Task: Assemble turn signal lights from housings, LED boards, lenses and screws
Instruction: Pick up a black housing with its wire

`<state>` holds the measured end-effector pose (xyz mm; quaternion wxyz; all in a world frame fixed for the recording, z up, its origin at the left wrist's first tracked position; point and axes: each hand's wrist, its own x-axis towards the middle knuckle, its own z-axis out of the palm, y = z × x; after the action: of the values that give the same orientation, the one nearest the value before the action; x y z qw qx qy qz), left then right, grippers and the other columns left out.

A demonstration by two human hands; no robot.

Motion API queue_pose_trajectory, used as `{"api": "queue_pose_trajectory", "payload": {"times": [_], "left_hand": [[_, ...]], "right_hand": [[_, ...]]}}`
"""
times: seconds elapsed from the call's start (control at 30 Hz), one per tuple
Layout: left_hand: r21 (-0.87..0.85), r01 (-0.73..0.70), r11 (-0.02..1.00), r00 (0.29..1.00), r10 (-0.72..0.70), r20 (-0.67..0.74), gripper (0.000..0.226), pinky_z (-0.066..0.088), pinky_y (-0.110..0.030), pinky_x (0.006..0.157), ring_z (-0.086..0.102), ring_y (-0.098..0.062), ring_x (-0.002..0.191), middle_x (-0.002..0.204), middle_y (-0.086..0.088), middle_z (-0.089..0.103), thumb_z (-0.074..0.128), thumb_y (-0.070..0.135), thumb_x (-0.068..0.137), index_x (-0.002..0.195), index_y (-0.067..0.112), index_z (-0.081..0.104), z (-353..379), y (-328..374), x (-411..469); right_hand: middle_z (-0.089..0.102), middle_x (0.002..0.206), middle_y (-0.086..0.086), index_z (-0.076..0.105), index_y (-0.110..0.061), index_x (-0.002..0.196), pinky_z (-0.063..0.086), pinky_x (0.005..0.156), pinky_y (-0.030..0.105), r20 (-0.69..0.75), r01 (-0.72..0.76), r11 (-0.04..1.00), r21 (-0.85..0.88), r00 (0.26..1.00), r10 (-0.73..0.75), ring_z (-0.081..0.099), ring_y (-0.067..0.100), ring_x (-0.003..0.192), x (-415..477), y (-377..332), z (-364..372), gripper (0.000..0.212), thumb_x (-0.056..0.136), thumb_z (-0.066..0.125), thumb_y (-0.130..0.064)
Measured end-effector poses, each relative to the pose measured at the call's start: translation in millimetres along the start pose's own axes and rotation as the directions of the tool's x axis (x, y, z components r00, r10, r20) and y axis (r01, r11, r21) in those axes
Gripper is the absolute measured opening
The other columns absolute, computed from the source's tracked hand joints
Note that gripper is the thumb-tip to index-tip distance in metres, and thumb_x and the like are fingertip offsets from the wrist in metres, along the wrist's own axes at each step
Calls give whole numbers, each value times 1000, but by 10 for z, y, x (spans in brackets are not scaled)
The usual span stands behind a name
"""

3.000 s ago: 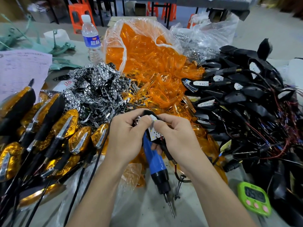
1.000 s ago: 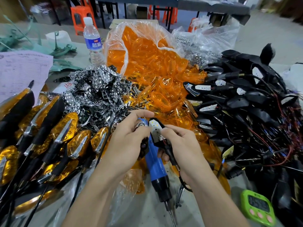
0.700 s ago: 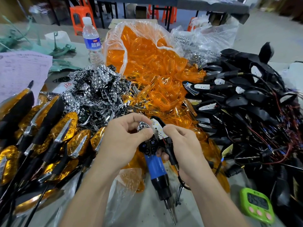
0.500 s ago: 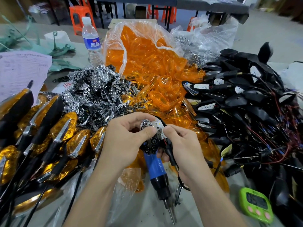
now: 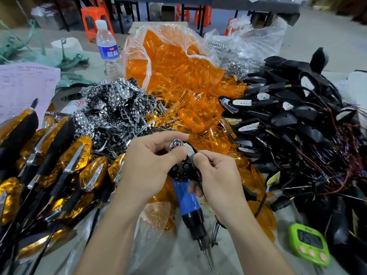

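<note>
Chrome reflector (image 5: pixel 182 167) moved onto glossy black housing (image 5: pixel 196 174), pinched by left fingers (image 5: pixel 175 154) and right fingers (image 5: pixel 202 158).

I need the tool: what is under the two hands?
A blue screwdriver lies beneath the left hand and right hand, tip toward the person. Its top is hidden by the hands and the half-built light they hold.

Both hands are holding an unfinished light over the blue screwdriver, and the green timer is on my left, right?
No: in the head view the green timer is on your right. The left hand and right hand do hold the unfinished light over the blue screwdriver.
</note>
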<state>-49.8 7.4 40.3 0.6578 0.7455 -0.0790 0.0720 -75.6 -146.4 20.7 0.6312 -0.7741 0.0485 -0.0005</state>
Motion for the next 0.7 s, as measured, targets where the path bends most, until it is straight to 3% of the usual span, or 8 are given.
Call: {"api": "queue_pose_trajectory", "payload": {"times": [0.1,0.23,0.33,0.4,0.53,0.7], "left_hand": [[-40,-12,999,1000,11,-27,19,52,-32,57,60,-11,64,71,-1,73,82,30,79,94,41,82,32,-44,28],[26,-43,999,998,44,-51,24,41,-8,62,55,4,66,72,28,64,83,32,77,90,52,80,49,-120,43],[49,-23,999,997,27,-79,23,48,-21,84,66,3,95,104,26,74,81,36,76,89,54,79,79,-167,54],[29,13,999,996,-10,-85,20,50,-23,81,66,0,91,102,24,74,81,38,77,92,51,80,91,-187,42],[24,42,999,996,-40,-83,23,51,-13,70,64,3,81,88,27,72,80,40,79,98,52,79,104,-194,1],[114,37,993,989,-20,-146,27,55,-33,82,62,-1,88,98,27,73,80,46,78,104,55,77,125,-199,-22]], "right_hand": [[65,68,16,67,-10,79,42,46,36,17,-19,997,78,1000,18,62,26,47,-14,-2,-4,38,100,48,-36],[68,69,17,68,-1,92,43,45,33,64,-71,983,167,996,61,61,28,50,-32,-14,-28,48,111,42,-37],[69,66,10,70,-2,97,42,42,25,111,-98,974,202,991,76,60,20,47,-53,-54,-45,48,112,41,-37],[69,64,9,70,-2,100,41,41,21,130,-108,971,212,988,82,59,15,45,-73,-77,-45,46,112,41,-36],[69,68,7,71,-4,100,42,41,22,133,-122,961,247,987,91,59,16,47,-86,-91,-30,38,111,44,-29],[70,70,8,72,-6,95,44,42,24,116,-143,945,294,987,113,60,19,49,-90,-104,-8,38,111,46,-28]]}}
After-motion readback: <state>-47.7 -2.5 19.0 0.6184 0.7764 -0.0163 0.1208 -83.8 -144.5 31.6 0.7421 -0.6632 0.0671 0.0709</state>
